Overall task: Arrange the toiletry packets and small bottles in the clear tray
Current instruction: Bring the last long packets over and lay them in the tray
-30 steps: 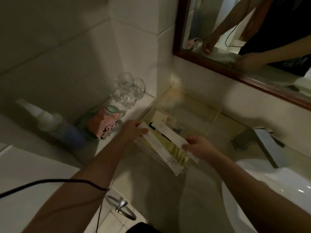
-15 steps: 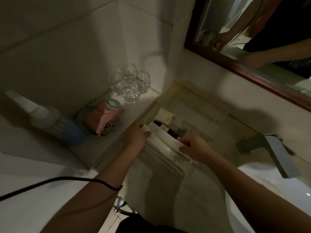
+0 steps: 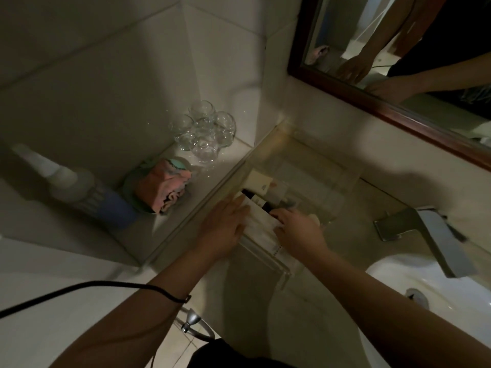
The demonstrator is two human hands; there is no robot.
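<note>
A clear tray sits on the counter against the wall, under the mirror. White flat packets lie stacked at its near end. Behind them stand small dark bottles and a cream box. My left hand lies flat on the left ends of the packets, fingers spread. My right hand presses on their right ends, fingers curled down over them and hiding part of the stack.
Several upturned glasses stand in the corner of a raised ledge. A pink folded cloth on a green dish and a blue-and-white bottle lie left of the tray. A steel tap and white basin are to the right. A black cable crosses my left forearm.
The packets, held slanted above the tray's near end a second ago, now lie flat in it. Both hands have come down onto them, and the view has tilted.
</note>
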